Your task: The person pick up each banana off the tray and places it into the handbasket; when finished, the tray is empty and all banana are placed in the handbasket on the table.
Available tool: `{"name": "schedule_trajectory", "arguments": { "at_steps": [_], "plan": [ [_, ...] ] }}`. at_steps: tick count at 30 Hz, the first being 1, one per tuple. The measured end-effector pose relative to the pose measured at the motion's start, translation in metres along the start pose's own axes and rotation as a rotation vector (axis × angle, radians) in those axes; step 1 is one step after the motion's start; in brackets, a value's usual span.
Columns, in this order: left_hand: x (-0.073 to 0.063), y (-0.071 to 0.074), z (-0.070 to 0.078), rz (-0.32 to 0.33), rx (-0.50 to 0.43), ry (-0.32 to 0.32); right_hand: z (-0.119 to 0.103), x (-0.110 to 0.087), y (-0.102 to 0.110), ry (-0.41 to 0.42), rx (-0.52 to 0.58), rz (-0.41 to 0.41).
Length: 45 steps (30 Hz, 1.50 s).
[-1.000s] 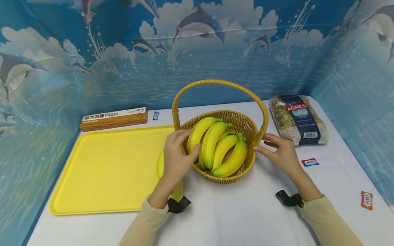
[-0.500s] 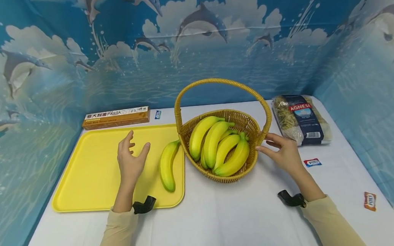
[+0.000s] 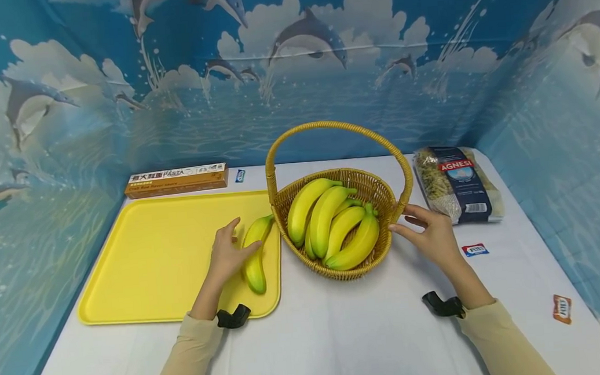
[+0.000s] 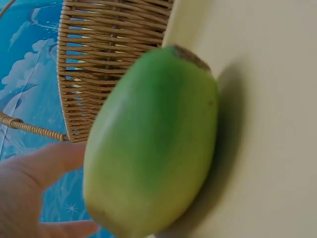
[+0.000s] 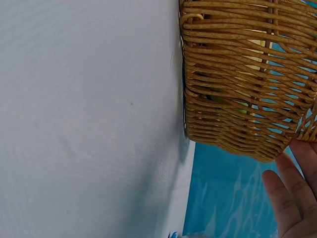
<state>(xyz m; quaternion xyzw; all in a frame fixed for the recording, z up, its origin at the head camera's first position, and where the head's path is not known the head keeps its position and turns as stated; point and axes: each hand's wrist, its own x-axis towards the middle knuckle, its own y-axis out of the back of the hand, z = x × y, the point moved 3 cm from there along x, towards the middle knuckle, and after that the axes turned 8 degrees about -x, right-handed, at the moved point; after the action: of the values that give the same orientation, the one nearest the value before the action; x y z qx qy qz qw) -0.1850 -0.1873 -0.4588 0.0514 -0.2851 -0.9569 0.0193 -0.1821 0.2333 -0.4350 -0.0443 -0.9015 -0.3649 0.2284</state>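
Note:
On the right side of a yellow tray (image 3: 153, 256) lies a single banana (image 3: 255, 275). My left hand (image 3: 225, 258) is right beside it, thumb and fingers spread apart. The left wrist view has the banana's green end (image 4: 153, 134) up close, with the thumb and a finger at its side. A wicker basket (image 3: 348, 275) with an arched handle stands to the right of the tray, holding several bananas (image 3: 325, 217). With thumb and fingers, my right hand (image 3: 434, 237) holds the basket's right rim at the handle's foot; its fingers (image 5: 292, 193) show against the wicker in the right wrist view.
Behind the tray is a pasta box (image 3: 176, 181), with a small blue packet (image 3: 240, 175) near it. A bag of pasta (image 3: 459, 183) lies at the back right. Two small packets, one red and blue (image 3: 474, 249) and one orange (image 3: 562, 309), lie on the white tabletop.
My left hand went from the bananas in the basket leftward over the tray, then came back right to the banana on the tray. The right hand stays at the basket rim.

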Motion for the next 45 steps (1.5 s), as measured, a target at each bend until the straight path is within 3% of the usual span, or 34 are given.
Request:
{"name": "schedule_trajectory", "arguments": {
  "at_steps": [5, 8, 16, 19, 23, 27, 31, 34, 37, 41, 45],
  "plan": [
    [0.002, -0.006, -0.004, -0.040, 0.045, -0.010, 0.001, -0.001, 0.000, -0.002, 0.003, 0.008],
    [0.003, -0.007, -0.005, -0.040, 0.015, -0.007, 0.001, -0.001, 0.001, -0.005, 0.007, 0.008],
    [0.003, 0.006, -0.002, 0.048, -0.048, 0.092, 0.001, -0.002, 0.001, -0.024, -0.006, -0.003],
    [-0.002, 0.020, 0.009, 0.101, -0.071, 0.085, 0.001, -0.002, 0.002, -0.023, -0.009, 0.003],
    [-0.015, 0.038, 0.032, 0.158, -0.088, 0.025, 0.002, -0.002, 0.002, -0.016, -0.006, 0.010],
    [-0.030, 0.042, 0.061, 0.150, -0.099, -0.060, 0.002, -0.001, 0.004, -0.012, -0.008, 0.011],
    [-0.039, 0.023, 0.095, 0.100, -0.124, -0.206, 0.002, 0.000, 0.007, -0.016, -0.006, 0.011],
    [-0.037, -0.004, 0.121, 0.053, -0.125, -0.333, 0.003, 0.000, 0.008, -0.021, 0.001, 0.011],
    [-0.031, -0.035, 0.143, 0.006, -0.092, -0.420, 0.002, 0.001, 0.007, -0.020, 0.009, 0.008],
    [-0.020, -0.071, 0.162, -0.038, -0.026, -0.473, 0.001, 0.001, 0.004, -0.020, 0.022, -0.007],
    [-0.008, -0.095, 0.170, -0.066, 0.016, -0.489, 0.000, 0.001, 0.002, -0.023, 0.019, -0.014]
  ]
}}
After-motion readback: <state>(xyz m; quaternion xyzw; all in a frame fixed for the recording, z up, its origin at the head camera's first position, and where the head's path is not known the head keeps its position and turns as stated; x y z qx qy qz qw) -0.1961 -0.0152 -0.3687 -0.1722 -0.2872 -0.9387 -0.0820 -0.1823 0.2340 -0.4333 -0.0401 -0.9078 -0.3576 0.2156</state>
